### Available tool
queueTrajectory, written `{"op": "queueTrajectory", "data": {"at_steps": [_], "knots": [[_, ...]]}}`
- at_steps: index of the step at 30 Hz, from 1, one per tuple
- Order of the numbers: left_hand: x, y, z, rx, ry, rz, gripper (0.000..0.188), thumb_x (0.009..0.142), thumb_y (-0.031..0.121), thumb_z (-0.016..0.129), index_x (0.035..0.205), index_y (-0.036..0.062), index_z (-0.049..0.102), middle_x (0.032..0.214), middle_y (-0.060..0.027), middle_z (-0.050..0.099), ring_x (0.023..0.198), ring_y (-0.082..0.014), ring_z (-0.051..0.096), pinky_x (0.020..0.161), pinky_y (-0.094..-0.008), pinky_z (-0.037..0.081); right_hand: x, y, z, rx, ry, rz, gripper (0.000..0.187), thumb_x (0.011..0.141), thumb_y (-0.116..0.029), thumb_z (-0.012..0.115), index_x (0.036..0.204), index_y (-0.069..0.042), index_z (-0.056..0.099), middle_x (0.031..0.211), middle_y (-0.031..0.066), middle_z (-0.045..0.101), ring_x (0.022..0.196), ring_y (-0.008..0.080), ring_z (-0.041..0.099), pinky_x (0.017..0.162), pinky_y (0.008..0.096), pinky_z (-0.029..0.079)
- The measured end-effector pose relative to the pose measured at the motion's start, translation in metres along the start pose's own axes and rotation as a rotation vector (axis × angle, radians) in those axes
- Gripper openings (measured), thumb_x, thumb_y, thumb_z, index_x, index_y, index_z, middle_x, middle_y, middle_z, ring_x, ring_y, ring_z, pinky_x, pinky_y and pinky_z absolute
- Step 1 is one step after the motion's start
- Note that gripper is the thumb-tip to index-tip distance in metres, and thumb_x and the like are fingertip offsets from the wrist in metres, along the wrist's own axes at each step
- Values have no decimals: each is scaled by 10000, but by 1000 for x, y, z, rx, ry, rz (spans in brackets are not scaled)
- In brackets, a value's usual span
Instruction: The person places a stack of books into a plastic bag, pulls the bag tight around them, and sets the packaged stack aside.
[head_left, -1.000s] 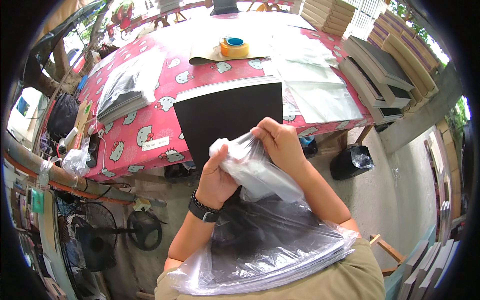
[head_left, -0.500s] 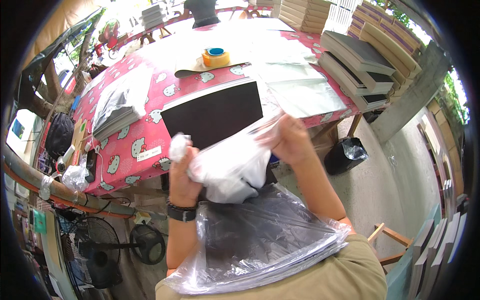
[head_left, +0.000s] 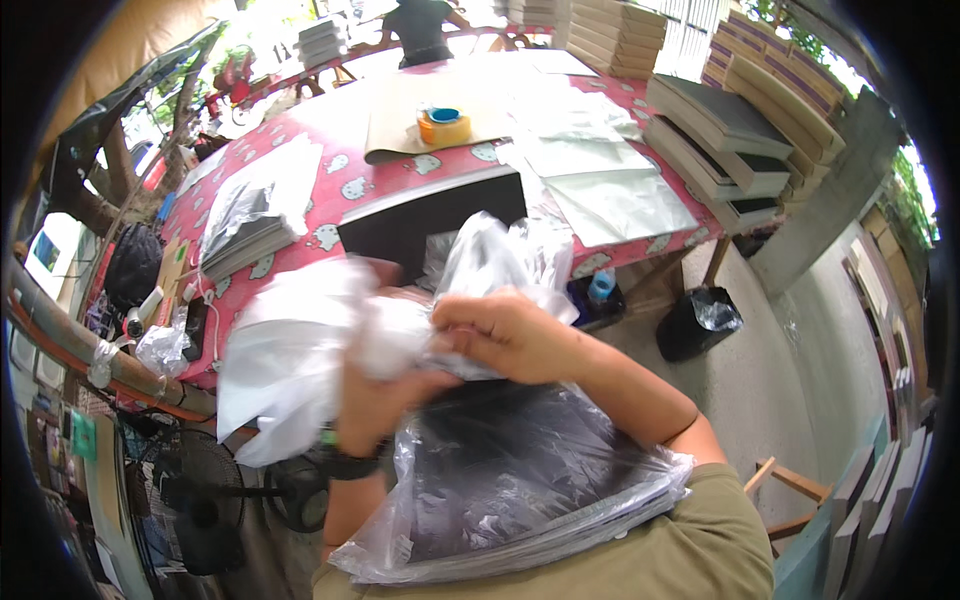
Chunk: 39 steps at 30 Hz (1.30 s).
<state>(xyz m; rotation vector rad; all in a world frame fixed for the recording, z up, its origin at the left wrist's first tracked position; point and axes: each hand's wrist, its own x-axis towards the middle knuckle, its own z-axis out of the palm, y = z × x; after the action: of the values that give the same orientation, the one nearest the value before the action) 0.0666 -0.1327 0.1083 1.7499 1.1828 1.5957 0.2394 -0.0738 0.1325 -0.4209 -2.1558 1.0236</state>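
Note:
A white plastic bag is bunched between my two hands, one part hanging to the left and a clearer part standing up on the right. My left hand, blurred by motion, grips the gathered middle from below. The fingers of my right hand are closed on the plastic beside it. Under my wrists, against my body, leans a black book-like block in clear plastic. Behind the bag, a black-covered thick book lies at the table's near edge, partly hidden by the bag and hands.
Orange and blue tape rolls sit on the patterned red table. Clear plastic sheets lie to the right, beside stacked thick books. A black bin stands on the floor; a fan is at lower left. Someone is at the far end.
My hands have come together from being apart, bunching the white bag. Part of it now swings out to the left, and my right hand has moved down and leftward.

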Motion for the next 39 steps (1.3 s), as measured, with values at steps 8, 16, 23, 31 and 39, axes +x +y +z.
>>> {"op": "queueTrajectory", "data": {"at_steps": [8,16,23,31,39], "knots": [[-37,-19,-37,-1468,23,-368,417,883,411,339,1057,83,529,481,31,442,412,-55,387,575,-249,442,-25,21,-19,841,-1112,-55,198,711,-128,690,841,5,623,669,69,605,609,145,549,577,267,427],[-60,-116,-42,-968,-481,149,488,748,379,608,1015,-19,514,836,-120,571,663,-221,554,573,-335,461,-75,73,-17,1532,-259,144,412,709,-377,646,830,15,614,753,136,619,697,254,592,661,377,465],[-40,-96,-89,323,244,66,482,807,252,509,1175,-32,386,965,-96,522,775,-153,521,663,-276,445,-28,66,-22,842,-946,-229,252,679,-140,695,803,51,588,762,164,613,776,264,590,720,369,437],[77,-105,-83,60,102,-142,464,688,98,625,1125,17,494,709,-10,524,556,-99,460,503,-243,367,17,121,-100,-107,492,296,285,733,-76,571,1015,-32,578,547,25,469,495,78,432,477,234,361],[59,-95,-63,779,256,255,522,610,-32,539,1102,144,555,654,-77,501,548,-216,509,522,-322,401,3,105,-82,-439,594,114,220,727,-99,546,931,-32,595,543,64,506,486,129,441,511,251,367]]}}
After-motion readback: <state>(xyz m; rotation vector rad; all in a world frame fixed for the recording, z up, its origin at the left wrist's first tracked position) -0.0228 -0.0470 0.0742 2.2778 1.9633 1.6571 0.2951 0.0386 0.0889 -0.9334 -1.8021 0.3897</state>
